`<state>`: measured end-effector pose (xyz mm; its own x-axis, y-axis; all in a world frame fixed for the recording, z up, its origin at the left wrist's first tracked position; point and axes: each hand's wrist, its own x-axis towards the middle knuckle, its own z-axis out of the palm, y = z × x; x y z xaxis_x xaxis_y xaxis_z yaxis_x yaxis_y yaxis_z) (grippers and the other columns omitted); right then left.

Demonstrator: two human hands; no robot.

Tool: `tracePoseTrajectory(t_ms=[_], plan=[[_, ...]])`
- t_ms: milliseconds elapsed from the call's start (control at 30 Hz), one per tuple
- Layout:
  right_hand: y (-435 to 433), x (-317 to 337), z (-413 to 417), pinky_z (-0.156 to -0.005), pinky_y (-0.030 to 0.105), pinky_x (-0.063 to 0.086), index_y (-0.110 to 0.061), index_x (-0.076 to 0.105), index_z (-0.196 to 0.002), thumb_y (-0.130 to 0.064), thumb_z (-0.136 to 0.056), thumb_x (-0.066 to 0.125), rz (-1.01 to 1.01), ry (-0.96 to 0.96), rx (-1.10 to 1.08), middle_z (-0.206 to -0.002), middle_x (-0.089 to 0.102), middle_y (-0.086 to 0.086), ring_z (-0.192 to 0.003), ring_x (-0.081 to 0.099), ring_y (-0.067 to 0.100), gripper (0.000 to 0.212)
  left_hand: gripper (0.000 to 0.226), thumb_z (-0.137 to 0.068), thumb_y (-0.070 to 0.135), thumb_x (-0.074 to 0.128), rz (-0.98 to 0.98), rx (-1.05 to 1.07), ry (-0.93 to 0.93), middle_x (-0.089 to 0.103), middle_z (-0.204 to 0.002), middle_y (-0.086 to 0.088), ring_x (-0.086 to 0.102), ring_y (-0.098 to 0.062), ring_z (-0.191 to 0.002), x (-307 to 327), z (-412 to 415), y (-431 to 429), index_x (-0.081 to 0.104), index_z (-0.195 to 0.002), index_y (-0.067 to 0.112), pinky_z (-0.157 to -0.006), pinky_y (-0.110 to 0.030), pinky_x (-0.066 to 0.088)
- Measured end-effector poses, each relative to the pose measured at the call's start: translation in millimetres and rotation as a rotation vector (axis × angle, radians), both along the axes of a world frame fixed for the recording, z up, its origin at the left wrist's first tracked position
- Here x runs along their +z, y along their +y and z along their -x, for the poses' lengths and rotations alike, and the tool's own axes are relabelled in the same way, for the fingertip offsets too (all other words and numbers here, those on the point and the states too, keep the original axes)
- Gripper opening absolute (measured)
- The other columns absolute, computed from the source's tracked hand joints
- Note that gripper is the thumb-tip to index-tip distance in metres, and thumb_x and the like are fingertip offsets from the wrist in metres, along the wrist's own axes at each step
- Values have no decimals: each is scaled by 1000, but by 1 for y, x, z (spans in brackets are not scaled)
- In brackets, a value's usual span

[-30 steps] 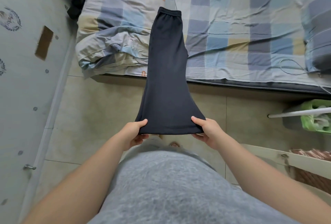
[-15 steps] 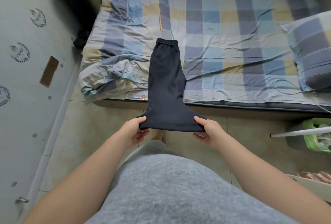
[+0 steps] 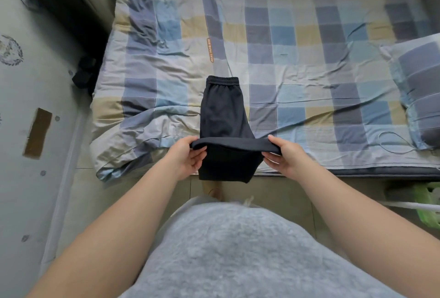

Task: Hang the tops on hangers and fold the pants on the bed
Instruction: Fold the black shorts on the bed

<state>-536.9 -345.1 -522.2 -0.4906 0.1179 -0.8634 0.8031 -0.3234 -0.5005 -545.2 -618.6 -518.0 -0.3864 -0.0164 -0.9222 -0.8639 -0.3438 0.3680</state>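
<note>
**Head view: pants half on the bed, hem end held up for the fold**

Pants (image 3: pixel 221 112): dark, already doubled leg on leg. Waistband (image 3: pixel 222 81) lies flat on the bed (image 3: pixel 309 59), toward the left side. The upper part rests on the checked sheet. The middle sags off the near edge in a loop, and the hem end (image 3: pixel 235 143) rises back to the hands.

Left hand (image 3: pixel 184 154): pinches the left corner of the hem, thumb on top, fingers curled underneath.
Right hand (image 3: pixel 284 154): same pinch on the right corner. The hem is stretched taut and level between them, just above the mattress edge.

Step in hand, as I read it: lay the hem end over onto the waistband to halve the length.

To do it well:
- Keep the hem taut and level so both corners land together.
- Lift enough for the hanging loop to clear the bed edge. Otherwise it will likely drag and bunch under the top layer.
- Aim the hem square to the waistband, edges matching. The band sits slightly crooked, so match it rather than the sheet's checks.
- Set down, then flatten with open palms from the fold outward before letting go.

Watch: rumpled quilt (image 3: pixel 133 119) just left of the pants makes uneven ground, so stay on the flat sheet. Pillow (image 3: pixel 419 88) and thin cord (image 3: pixel 395 143) sit well apart to the right, out of the way.
</note>
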Motion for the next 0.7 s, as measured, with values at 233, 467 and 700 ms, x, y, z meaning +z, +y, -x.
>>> tracePoseTrajectory(t_ms=[233, 467, 700], plan=[[-17, -20, 121, -64, 34, 58, -13, 63, -96, -25, -92, 71, -25, -57, -95, -88, 68, 8, -64, 74, 16, 15, 19, -98, 34, 53, 4, -30, -67, 73, -67, 2, 63, -15, -78, -20, 128, -10, 62, -90, 19, -66, -25, 44], [-8, -100, 229, -61, 35, 57, -16, 62, -98, -26, -94, 68, -48, -111, -127, -88, 66, 7, -73, 73, 18, 12, 21, -98, 35, 52, 19, -84, -97, 73, -68, 4, 63, -12, -84, -95, 245, 3, 63, -91, 19, -69, -24, 44], [4, -219, 319, -67, 37, 55, -18, 59, -97, -29, -96, 63, -35, -111, -172, -90, 67, 7, -87, 70, 22, 12, 24, -97, 38, 53, 44, -139, -91, 72, -83, 4, 64, -12, -83, -208, 341, 27, 64, -97, 17, -66, -26, 44]])
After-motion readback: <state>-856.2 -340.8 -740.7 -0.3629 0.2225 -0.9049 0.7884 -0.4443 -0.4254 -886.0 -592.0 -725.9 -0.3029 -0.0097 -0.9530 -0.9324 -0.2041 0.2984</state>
